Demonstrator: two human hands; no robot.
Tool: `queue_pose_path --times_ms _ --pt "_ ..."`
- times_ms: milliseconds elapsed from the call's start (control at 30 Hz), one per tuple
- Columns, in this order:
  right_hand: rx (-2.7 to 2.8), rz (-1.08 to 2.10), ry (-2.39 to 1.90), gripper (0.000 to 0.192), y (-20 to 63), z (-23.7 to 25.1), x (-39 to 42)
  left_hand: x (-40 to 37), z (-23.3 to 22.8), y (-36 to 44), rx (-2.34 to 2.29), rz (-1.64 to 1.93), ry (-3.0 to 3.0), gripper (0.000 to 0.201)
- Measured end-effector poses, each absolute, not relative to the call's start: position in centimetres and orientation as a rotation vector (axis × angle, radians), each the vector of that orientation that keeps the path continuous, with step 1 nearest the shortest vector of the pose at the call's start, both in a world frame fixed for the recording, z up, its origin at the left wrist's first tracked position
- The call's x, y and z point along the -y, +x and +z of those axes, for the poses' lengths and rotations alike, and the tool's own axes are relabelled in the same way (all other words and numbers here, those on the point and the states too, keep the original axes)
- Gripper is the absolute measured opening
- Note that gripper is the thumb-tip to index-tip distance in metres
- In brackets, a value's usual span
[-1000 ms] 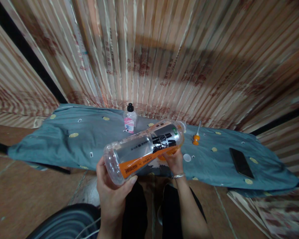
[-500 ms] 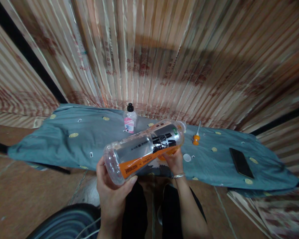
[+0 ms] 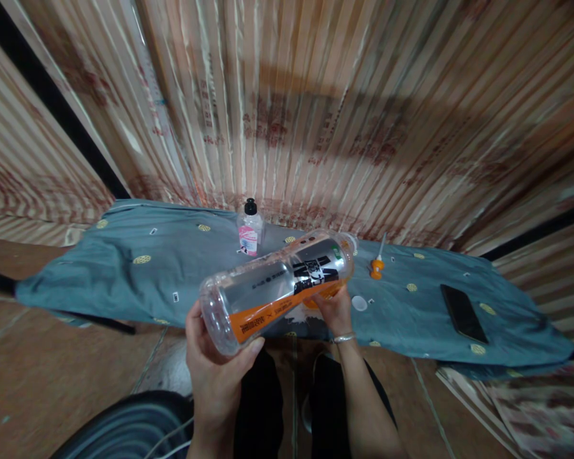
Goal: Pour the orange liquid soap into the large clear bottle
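A large clear plastic bottle [image 3: 272, 290] with a silver, black and orange label is held tilted above the cloth, its neck end up to the right. My left hand [image 3: 217, 360] grips its base from below, the thumb along the near side. Under the upper part, my right hand [image 3: 335, 309] supports the bottle; the fingers are partly hidden behind it. A bracelet is on the right wrist. Behind the bottle stands a small clear squeeze bottle [image 3: 249, 233] with a black cap and pink label. To the right lie an orange-handled tool with a pale thin shaft [image 3: 377, 264] and a white disc [image 3: 358, 303].
A green-grey cloth [image 3: 95, 274] with yellow patterns covers the long narrow surface. A black phone [image 3: 463, 312] lies at its right. Pleated curtains [image 3: 287, 127] hang right behind. Below left is a dark round ribbed object [image 3: 129, 427] with white cords beside my legs.
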State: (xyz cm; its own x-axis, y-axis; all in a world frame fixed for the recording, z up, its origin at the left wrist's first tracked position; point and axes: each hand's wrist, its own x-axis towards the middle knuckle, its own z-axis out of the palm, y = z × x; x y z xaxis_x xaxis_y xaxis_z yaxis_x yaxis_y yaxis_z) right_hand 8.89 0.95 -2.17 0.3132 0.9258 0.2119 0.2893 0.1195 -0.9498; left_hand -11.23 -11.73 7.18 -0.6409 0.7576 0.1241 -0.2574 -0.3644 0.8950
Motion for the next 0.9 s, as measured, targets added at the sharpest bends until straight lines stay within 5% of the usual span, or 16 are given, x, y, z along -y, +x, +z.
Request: queue_pose_path --times_ms 900 --pt "1.223 0.706 -1.409 0.069 8.82 -1.94 -0.87 11.56 7.22 -11.19 -1.133 2.077 0.706 0.080"
